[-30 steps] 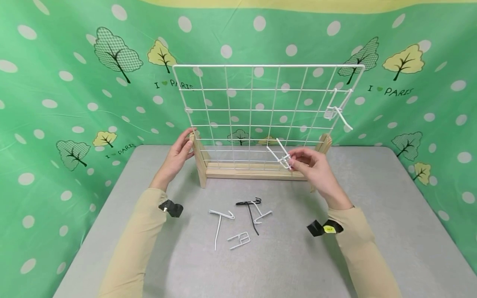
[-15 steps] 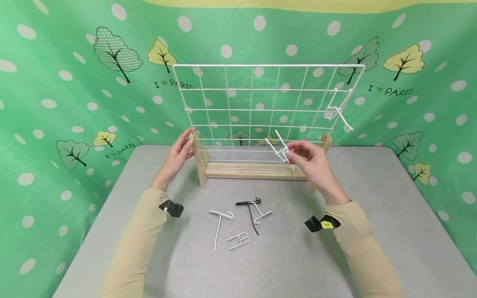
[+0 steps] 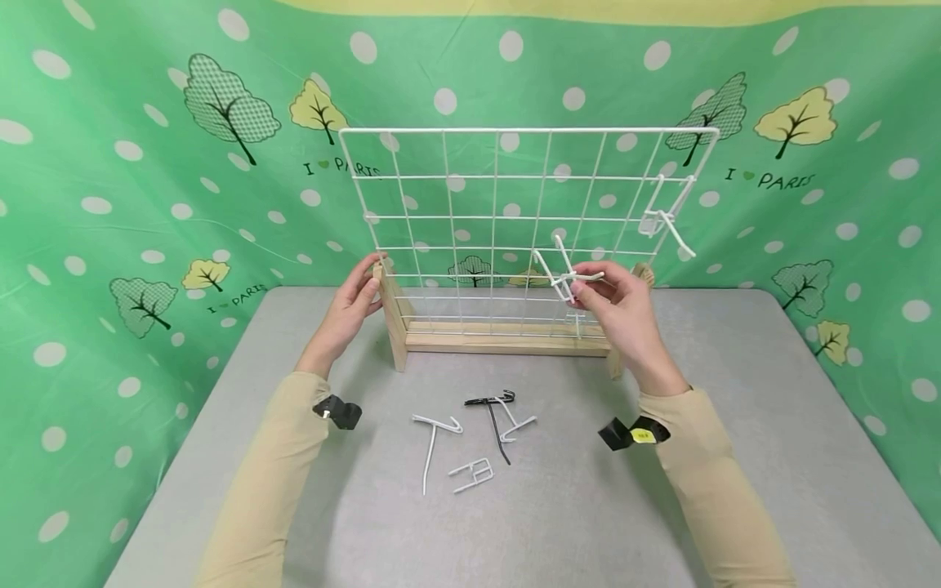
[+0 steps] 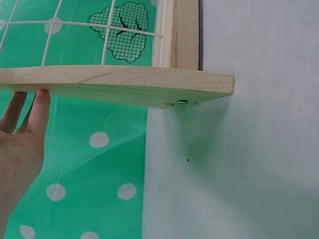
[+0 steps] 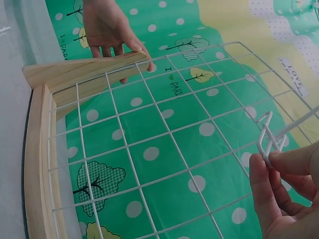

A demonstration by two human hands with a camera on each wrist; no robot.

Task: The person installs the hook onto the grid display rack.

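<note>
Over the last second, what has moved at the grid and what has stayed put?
The right hand, pinching a white wire hook, has risen from near the wooden base up along the wire grid. The left hand still rests on the left wooden post. The hung hook and loose hooks on the table haven't moved.

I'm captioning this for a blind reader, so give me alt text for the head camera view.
A person's right hand pinches a white wire hook in front of an upright white wire grid, while the left hand rests on its wooden stand. One hook hangs on the grid; more spare hooks lie on the grey table.
</note>
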